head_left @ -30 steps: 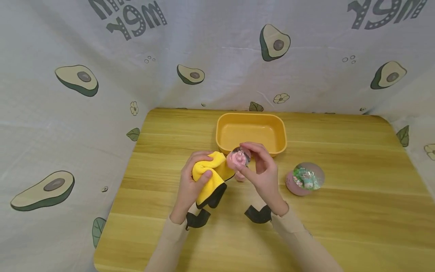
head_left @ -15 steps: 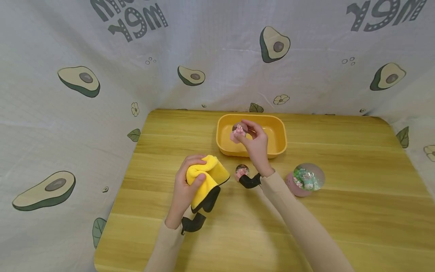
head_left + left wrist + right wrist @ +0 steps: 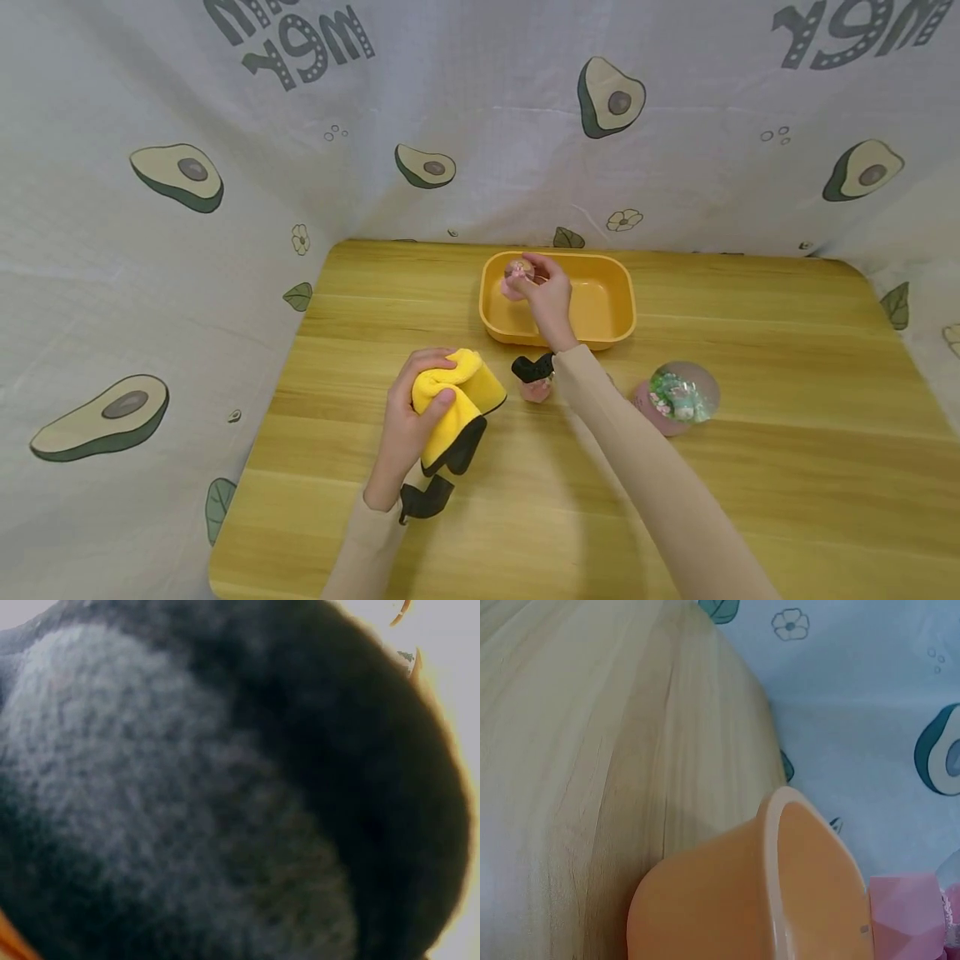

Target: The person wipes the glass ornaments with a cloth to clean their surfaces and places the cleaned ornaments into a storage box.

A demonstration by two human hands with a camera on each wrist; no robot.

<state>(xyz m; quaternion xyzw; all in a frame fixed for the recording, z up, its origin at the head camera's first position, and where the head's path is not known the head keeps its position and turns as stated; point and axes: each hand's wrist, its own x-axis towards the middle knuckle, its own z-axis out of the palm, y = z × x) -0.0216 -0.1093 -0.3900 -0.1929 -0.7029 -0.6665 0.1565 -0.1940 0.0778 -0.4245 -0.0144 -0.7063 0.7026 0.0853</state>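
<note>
My left hand [image 3: 408,421] grips a crumpled yellow cloth [image 3: 459,392] with a black edge, above the left-centre of the table. Dark, fuzzy fabric fills most of the left wrist view. Reaching forward, my right hand [image 3: 553,302] pinches a small snow globe [image 3: 514,287] with a pink base. It is held over the left part of the yellow-orange plastic bin [image 3: 517,338]. The globe's faceted pink base [image 3: 907,915] shows beside the bin's rim in the right wrist view. A second small pink snow globe [image 3: 536,392] stands on the table, partly hidden by the right wrist's black camera mount.
A larger snow globe [image 3: 681,396] with a pink base and green scenery stands right of my right forearm. The wooden table [image 3: 787,375] ends at the back against a white curtain [image 3: 510,125] printed with avocados.
My right hand has carried the small snow globe from beside the cloth forward to over the bin's left part. My left hand, still holding the cloth, has drawn slightly left and back.
</note>
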